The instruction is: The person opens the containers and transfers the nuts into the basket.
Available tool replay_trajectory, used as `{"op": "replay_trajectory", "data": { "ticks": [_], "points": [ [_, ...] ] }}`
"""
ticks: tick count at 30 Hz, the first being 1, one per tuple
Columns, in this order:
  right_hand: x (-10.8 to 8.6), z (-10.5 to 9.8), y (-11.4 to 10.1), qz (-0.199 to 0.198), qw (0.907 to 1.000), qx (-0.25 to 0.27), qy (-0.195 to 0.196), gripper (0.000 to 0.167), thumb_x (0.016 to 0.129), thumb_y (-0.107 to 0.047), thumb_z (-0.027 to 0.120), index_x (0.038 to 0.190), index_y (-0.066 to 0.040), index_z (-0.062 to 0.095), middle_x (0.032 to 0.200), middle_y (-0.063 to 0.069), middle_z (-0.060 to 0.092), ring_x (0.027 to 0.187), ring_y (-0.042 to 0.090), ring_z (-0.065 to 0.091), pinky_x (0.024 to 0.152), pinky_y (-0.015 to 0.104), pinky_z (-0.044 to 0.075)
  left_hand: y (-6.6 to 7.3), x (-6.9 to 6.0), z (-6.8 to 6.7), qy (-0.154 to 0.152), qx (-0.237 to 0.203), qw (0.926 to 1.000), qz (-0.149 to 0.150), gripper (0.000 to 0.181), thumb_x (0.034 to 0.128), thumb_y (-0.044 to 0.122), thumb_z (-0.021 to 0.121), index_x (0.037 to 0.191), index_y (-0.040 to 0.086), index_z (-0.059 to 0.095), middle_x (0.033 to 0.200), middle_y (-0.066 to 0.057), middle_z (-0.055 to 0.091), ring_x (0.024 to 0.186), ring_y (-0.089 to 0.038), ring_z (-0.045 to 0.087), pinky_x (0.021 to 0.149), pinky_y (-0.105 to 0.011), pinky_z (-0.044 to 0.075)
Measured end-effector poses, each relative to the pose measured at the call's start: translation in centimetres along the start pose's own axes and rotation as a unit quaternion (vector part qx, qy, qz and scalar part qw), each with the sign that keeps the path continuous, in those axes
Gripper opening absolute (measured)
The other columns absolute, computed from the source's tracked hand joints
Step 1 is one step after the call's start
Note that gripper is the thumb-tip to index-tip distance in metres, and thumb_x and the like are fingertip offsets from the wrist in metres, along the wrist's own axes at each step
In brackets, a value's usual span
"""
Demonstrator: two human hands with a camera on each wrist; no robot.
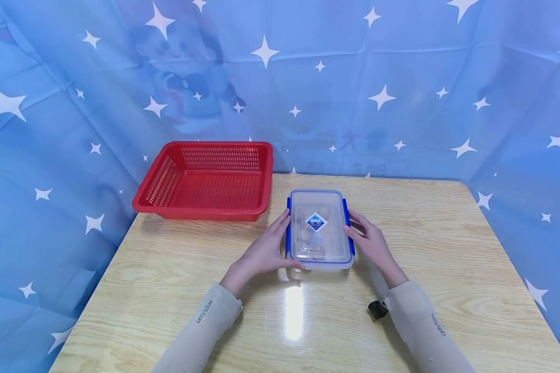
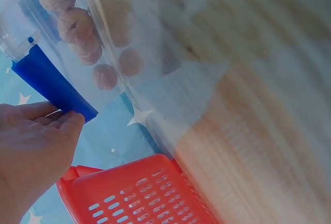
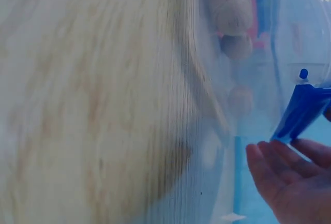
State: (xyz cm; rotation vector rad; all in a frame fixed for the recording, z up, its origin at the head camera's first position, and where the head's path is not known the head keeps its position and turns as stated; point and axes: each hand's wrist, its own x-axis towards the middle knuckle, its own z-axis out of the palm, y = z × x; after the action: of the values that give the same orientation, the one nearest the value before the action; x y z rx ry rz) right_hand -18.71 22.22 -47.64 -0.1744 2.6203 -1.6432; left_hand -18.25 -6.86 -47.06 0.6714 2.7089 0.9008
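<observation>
Clear plastic makes up the box (image 1: 320, 228), which sits flat near the table's far edge, with a strip of wood behind it at 12 o'clock. Round balls (image 2: 80, 33) lie inside; a blue clip lines each long side.

At 8 o'clock, the left hand (image 1: 263, 251) has thumb and fingers wide apart, thumb at the near corner, fingertips touching the left clip (image 2: 54, 81). Just past 3 o'clock, the right hand (image 1: 372, 246) has the right clip (image 3: 300, 113) narrowly between thumb and fingers; how firmly, I cannot tell. Both clips flare outward.

Toward 10 o'clock, a red basket (image 1: 200, 212) reaches the table's left edge; only a narrow gap parts its right rim from the box. Wood on the table (image 1: 438, 238) runs widest from 3 o'clock to the right edge, and broadly toward 6 o'clock, where glare shows. A small black object (image 1: 378, 310) lies at 5 o'clock, just beside the right sleeve (image 1: 413, 311). Starry blue cloth (image 1: 326, 83) hangs beyond the far edge.
</observation>
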Motion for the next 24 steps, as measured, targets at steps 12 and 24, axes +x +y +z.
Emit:
{"op": "replay_trajectory", "data": {
  "ticks": [12,24],
  "points": [
    [-0.21,-0.02,0.26,0.009,0.9999,0.008,0.002,0.056,0.103,-0.027,0.054,0.152,-0.003,0.038,0.153,0.022,0.044,0.128,0.041,0.056,0.092,0.017,0.053,-0.03,-0.02,-0.01,0.010,0.015,0.9998,0.012,0.127,0.0684,0.066,0.080,0.161,0.014,0.011,0.170,0.003,0.003,0.157,-0.025,0.014,0.121,-0.043,0.032],
    [-0.30,-0.05,0.40,0.019,0.9992,0.034,0.005,0.057,0.103,-0.026,0.056,0.151,-0.001,0.039,0.143,0.027,0.050,0.088,-0.012,0.059,0.079,0.011,0.054,-0.01,-0.02,0.04,0.008,0.014,0.9998,0.007,0.126,0.0688,0.067,0.079,0.161,0.016,0.010,0.170,0.005,0.001,0.157,-0.026,0.013,0.121,-0.044,0.032]
  ]
}}
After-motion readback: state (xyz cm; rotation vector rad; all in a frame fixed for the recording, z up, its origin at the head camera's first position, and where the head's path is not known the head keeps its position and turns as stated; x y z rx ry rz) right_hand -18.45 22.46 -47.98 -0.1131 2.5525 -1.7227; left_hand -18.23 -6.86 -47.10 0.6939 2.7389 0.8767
